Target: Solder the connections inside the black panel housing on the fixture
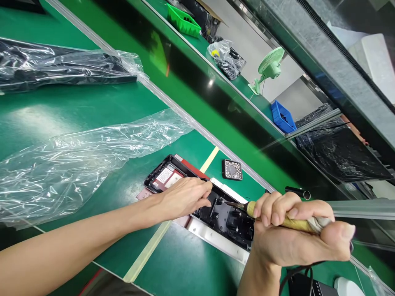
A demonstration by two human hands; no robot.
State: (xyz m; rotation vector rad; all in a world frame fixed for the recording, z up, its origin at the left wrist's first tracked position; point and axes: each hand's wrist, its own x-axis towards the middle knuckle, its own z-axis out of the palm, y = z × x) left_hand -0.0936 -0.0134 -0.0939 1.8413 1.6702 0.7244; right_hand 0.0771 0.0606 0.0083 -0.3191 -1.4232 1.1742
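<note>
Head cam, facing fwd & down, tilted, hands (185,197) near, green bench (197,267) below.

Plastic housing (219,218), glossy plastic film (80,160)

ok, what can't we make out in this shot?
All in the head view:
- Whether the left hand pinches anything: its own fingers hide it.
- Whether the tip of the yellow-handled tool touches the black housing: too small, dark on dark.
- Housing's right end: behind the right hand.
- Print on the white label: too small.
- Black box at lower right: cut off by the bottom edge.
</note>
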